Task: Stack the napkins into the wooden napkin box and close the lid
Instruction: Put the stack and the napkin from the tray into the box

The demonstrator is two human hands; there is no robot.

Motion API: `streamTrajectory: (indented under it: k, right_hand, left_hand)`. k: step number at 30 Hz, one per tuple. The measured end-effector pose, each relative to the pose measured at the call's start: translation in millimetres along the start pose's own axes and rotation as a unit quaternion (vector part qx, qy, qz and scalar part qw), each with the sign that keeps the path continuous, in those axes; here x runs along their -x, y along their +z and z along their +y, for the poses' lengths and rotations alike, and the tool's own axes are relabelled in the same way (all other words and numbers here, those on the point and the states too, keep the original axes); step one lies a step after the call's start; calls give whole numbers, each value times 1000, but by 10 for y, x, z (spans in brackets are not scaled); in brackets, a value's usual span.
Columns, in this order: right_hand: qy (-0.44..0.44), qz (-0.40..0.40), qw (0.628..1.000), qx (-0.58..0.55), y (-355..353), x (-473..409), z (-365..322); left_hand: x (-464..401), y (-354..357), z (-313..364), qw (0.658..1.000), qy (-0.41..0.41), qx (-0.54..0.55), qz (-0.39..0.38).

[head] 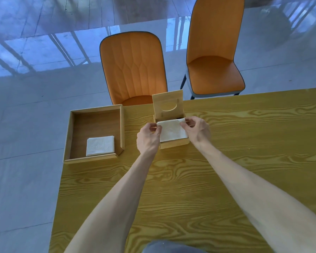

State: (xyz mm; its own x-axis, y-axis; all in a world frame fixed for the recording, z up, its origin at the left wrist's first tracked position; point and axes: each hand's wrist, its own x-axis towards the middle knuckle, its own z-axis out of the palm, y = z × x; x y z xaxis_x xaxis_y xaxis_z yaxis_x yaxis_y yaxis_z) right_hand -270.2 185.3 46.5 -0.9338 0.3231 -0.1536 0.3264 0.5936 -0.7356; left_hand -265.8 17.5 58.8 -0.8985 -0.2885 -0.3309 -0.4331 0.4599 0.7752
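Now both hands [149, 136] [197, 131] pinch napkin [172, 131] over napkin box [173, 144]; no writing.

The left hand [147, 138] covers the near-left corner of the wooden napkin box [173, 144]; the right hand [196, 131] hides its right wall; the napkins [171, 132] fill the opening, so the box's inside cannot be seen; their count is too fine to tell; the tabletop [244, 152] runs off the right and bottom edges; the far chair [214, 52] is cut by the top edge; a grey shape [168, 247] at the bottom edge is cropped, unidentifiable.
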Motion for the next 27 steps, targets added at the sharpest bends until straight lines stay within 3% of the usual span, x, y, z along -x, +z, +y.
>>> streamTrajectory:
  k: [9,16,22,27]
  right_hand:
    - [-16,18,996,85,107,-89,11]
    - [-18,18,994,110,135,-146,12]
    - [-1,15,995,103,185,-170,56]
    - [11,-4,994,112,173,-144,60]
  left_hand:
    - [-84,162,-15,995,-4,-94,29]
    - [-117,246,-67,997,5,-71,42]
    - [-185,263,-74,996,-38,-77,19]
    - [-222,173,-56,990,-86,-89,-63]
